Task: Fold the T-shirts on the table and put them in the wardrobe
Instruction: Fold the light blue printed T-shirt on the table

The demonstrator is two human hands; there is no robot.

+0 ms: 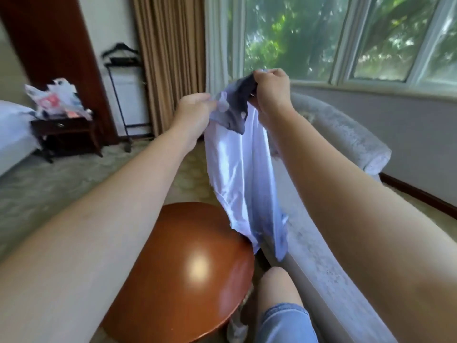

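Note:
A white T-shirt (241,174) with a dark grey collar part hangs in the air in front of me, its lower end dangling just past the far right rim of a round glossy brown table (183,268). My left hand (194,111) grips the shirt's top edge on the left. Higher up, my right hand (270,89) grips the dark collar part on the right. The two hands are close together, both arms stretched forward. The wardrobe is not in view.
A pale upholstered sofa (346,142) runs along the right under a wide window. At the left stand a dark bedside table (65,133) with plastic bags on it, a bed edge (12,134) and a black valet stand (123,95) before tan curtains. My knee (277,288) is below.

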